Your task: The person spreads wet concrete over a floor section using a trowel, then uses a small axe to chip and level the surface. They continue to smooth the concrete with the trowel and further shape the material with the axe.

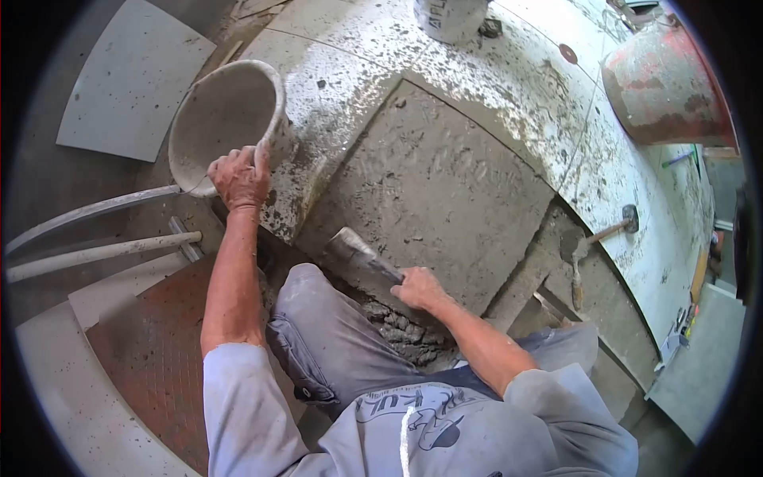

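My left hand [241, 179] grips the near rim of a round, mortar-smeared bucket [226, 107] that is tilted toward me at the left. Its inside looks bare apart from grey residue. In my right hand [420, 288] is the handle of a tool with a pale, flat end [354, 245], held low over the near left part of a square of wet grey mortar [445, 191]. Whether the tool touches the mortar I cannot tell. Rough, lumpy mortar [409, 326] lies between my knees.
Splattered white tiles [509, 87] surround the mortar. A reddish bucket [664, 83] stands at the upper right, another bucket [451, 17] at the top. A hammer [616, 229] and a trowel [578, 278] lie at the right. A loose tile [131, 79] and pipes [103, 253] are at the left.
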The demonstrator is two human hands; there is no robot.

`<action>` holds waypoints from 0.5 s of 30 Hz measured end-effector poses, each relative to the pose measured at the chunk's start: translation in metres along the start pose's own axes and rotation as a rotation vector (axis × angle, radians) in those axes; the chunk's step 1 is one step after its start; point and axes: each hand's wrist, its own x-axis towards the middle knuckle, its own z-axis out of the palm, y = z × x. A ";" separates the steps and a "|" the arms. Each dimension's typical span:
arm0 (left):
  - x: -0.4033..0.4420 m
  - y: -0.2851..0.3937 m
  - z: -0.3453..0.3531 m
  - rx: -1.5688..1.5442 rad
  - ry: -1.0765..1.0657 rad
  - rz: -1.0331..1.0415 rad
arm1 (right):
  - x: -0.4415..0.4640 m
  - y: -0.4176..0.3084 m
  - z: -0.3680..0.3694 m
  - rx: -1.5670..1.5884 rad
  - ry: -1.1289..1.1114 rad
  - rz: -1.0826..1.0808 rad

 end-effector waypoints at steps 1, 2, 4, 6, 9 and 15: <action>-0.001 -0.001 0.002 -0.003 0.016 -0.003 | -0.011 0.003 -0.011 0.002 0.038 0.056; -0.002 0.000 0.003 -0.011 0.008 -0.003 | -0.015 0.023 -0.016 0.106 0.209 0.023; -0.001 -0.002 0.003 0.012 0.025 0.014 | -0.029 0.048 -0.044 0.426 0.405 0.120; -0.002 0.002 0.001 -0.006 -0.016 -0.001 | -0.042 0.056 -0.066 0.644 0.433 0.260; -0.002 0.004 0.001 0.028 -0.059 -0.052 | -0.044 0.079 -0.049 1.071 0.672 0.224; -0.003 0.012 -0.007 0.049 -0.251 -0.189 | -0.061 0.094 0.017 0.218 0.267 0.163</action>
